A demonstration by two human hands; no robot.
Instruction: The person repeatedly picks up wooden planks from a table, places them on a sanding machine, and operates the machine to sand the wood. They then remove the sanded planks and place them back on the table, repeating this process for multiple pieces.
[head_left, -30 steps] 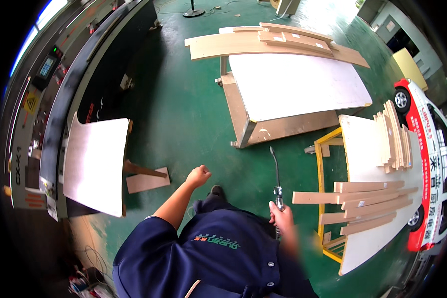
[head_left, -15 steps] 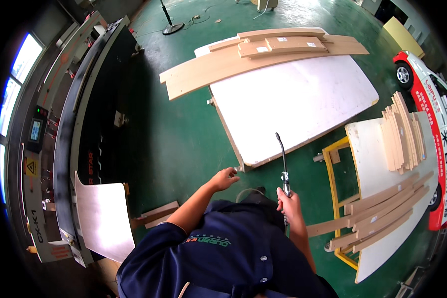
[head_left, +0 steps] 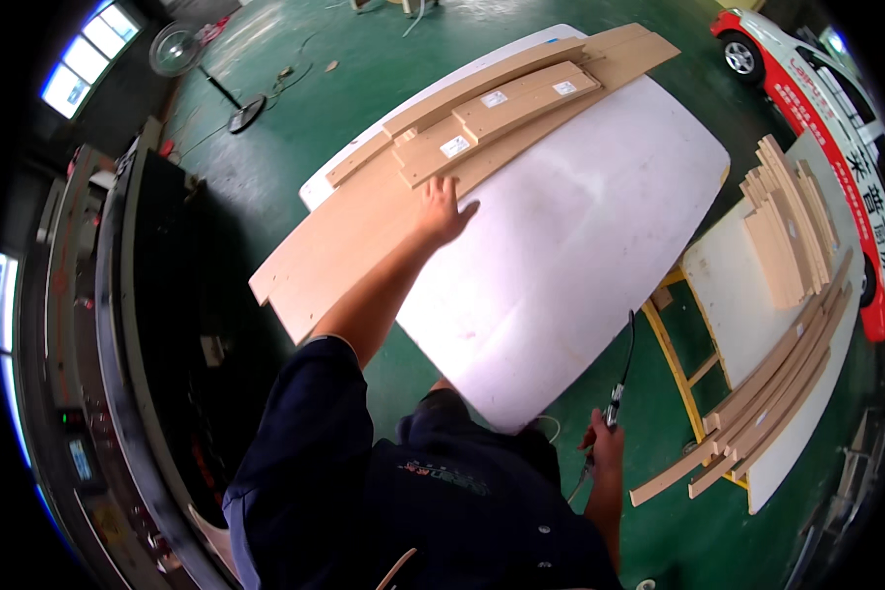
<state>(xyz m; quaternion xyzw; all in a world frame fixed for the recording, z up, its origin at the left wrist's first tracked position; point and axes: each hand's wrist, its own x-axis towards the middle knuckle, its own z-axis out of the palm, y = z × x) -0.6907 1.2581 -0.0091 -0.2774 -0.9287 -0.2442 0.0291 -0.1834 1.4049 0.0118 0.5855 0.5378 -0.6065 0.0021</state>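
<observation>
"Where were the stacked boards (head_left: 531, 114)?"

"On the white tabletop (head_left: 580, 236), just ahead of the person's left hand (head_left: 444, 213), their long axis slanting from near left to far right. That hand was nearer, fingers spread; I couldn't tell whether it touched them."

"And the right hand (head_left: 605, 447)?"

"Well apart, wrapped around an air gun (head_left: 616, 399)."

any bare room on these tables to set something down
Widest: the middle table, from the boards to its near edge, right of the left hand. Smaller: the right table, between the stack and the strips. Crowded: the middle table's far side, under the boards.
</observation>
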